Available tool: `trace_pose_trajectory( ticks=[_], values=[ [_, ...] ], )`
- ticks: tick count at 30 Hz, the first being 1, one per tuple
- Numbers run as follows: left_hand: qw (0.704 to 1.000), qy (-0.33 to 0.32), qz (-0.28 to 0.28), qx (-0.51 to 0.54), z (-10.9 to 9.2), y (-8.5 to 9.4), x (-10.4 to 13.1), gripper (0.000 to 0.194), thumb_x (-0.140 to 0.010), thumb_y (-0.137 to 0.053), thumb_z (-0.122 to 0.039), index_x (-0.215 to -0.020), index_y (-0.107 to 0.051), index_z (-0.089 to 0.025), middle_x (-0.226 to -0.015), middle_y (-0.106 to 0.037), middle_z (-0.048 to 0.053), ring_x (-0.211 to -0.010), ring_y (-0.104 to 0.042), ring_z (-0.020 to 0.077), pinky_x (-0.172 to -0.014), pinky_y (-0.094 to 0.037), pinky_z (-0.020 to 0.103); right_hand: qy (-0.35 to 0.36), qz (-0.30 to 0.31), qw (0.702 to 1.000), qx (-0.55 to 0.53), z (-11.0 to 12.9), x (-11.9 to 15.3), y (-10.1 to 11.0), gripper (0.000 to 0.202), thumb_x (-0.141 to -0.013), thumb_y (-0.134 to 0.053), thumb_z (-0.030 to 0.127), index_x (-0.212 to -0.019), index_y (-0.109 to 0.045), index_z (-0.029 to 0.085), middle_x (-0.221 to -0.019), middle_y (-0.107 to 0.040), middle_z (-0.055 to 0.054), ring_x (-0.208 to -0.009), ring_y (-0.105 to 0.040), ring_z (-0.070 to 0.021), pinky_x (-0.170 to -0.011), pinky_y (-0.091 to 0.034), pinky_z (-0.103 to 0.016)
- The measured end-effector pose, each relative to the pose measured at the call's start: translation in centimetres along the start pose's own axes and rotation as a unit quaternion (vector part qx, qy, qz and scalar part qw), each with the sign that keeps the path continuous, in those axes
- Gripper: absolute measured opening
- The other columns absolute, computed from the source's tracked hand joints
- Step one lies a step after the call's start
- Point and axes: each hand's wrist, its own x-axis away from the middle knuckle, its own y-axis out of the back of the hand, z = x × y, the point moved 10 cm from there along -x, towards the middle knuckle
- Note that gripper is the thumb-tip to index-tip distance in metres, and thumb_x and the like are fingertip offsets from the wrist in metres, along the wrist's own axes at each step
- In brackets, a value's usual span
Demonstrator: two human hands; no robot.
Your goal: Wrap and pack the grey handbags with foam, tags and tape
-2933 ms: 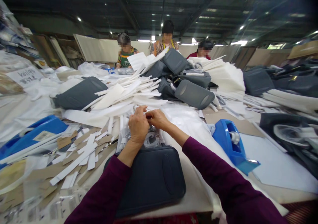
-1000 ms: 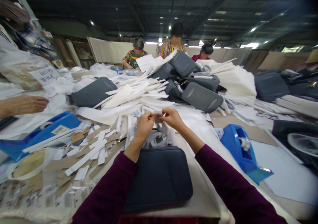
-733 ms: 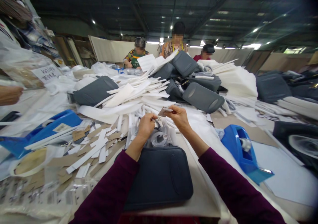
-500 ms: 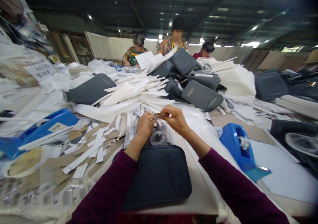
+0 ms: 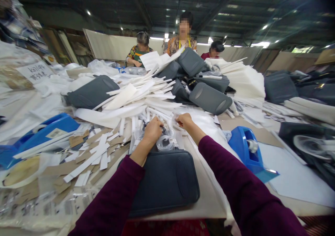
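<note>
A dark blue-black bag (image 5: 164, 180) lies flat in front of me, its rounded edge facing me. Clear plastic-wrapped parts (image 5: 166, 143) bunch at its far side. My left hand (image 5: 153, 131) is closed above them, left of the middle; a dark bit shows by its fingertips, too small to name. To the right, my right hand (image 5: 184, 121) is closed in a pinch on clear plastic film (image 5: 171, 122), which hangs between the two hands. The fingertips of both hands are partly hidden.
Blue tape dispensers (image 5: 246, 149) stand right and left. Card and white strips (image 5: 102, 155) lie scattered at left. Ahead rises a heap of white foam pieces (image 5: 131, 96) and grey bags (image 5: 209, 98). Several co-workers (image 5: 184, 33) are behind it.
The thin brown flat piece held between both hands no longer shows. My hands have moved apart, the right one now at the clear film. The view has shifted slightly.
</note>
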Motion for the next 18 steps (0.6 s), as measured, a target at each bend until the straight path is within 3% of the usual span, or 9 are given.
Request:
trace_pose_trajectory(
  ticks=[4,7,9,11,14,18],
  values=[
    [1.0,-0.01,-0.007,0.012,-0.4,0.3,0.1,0.033,-0.08,-0.052,-0.003,-0.098,-0.075,-0.017,-0.103,-0.065,0.007,-0.098,-0.063,0.0181,-0.09,-0.047,0.026,-0.066,-0.012,0.998,0.018,-2.9,1.1,2.3,0.014,-0.07,-0.075,0.014,-0.072,-0.062,0.01,-0.039,-0.048,0.001,-0.04,-0.05,-0.0133,-0.04,-0.043,-0.023],
    [0.996,0.006,-0.085,0.018,-0.6,2.5,0.7,0.033,-0.079,-0.048,-0.003,-0.089,-0.075,-0.019,-0.104,-0.068,0.005,-0.092,-0.065,0.0157,-0.084,-0.048,0.024,-0.086,-0.005,0.996,0.021,-2.6,2.3,2.3,0.012,-0.079,-0.071,0.017,-0.078,-0.063,0.009,-0.047,-0.053,0.0,-0.045,-0.055,-0.013,-0.045,-0.048,-0.024],
    [0.995,0.036,-0.097,-0.008,-0.3,3.1,0.9,0.031,-0.081,-0.047,-0.007,-0.082,-0.075,-0.021,-0.104,-0.07,0.003,-0.092,-0.066,0.0175,-0.081,-0.048,0.025,-0.087,0.005,0.996,0.019,-1.7,3.4,2.1,0.015,-0.087,-0.065,0.024,-0.085,-0.063,0.009,-0.06,-0.06,0.0,-0.052,-0.059,-0.0113,-0.051,-0.052,-0.024],
    [0.996,0.064,-0.036,-0.048,0.3,2.2,0.8,0.03,-0.08,-0.049,-0.012,-0.085,-0.076,-0.024,-0.104,-0.073,0.003,-0.096,-0.066,0.0205,-0.079,-0.048,0.026,-0.065,0.003,0.998,0.014,-0.5,4.9,2.4,0.016,-0.092,-0.06,0.026,-0.092,-0.062,0.01,-0.072,-0.064,-0.001,-0.061,-0.062,-0.0108,-0.058,-0.054,-0.025],
    [0.993,0.068,0.059,-0.08,1.0,0.1,0.4,0.033,-0.077,-0.053,-0.014,-0.097,-0.077,-0.025,-0.107,-0.074,0.006,-0.099,-0.067,0.0233,-0.078,-0.049,0.026,-0.008,-0.04,0.999,0.012,0.8,8.5,4.3,0.009,-0.087,-0.061,0.016,-0.094,-0.062,0.011,-0.084,-0.067,-0.007,-0.078,-0.065,-0.0155,-0.07,-0.053,-0.029],
    [0.992,0.033,0.089,-0.089,1.1,-1.3,-0.5,0.033,-0.077,-0.052,-0.018,-0.1,-0.076,-0.021,-0.112,-0.072,0.011,-0.102,-0.067,0.0269,-0.08,-0.049,0.029,0.156,-0.096,0.982,0.04,1.6,17.9,6.2,0.01,-0.083,-0.057,0.011,-0.085,-0.063,0.018,-0.092,-0.066,-0.002,-0.09,-0.06,-0.015,-0.083,-0.045,-0.027]
  ],
)
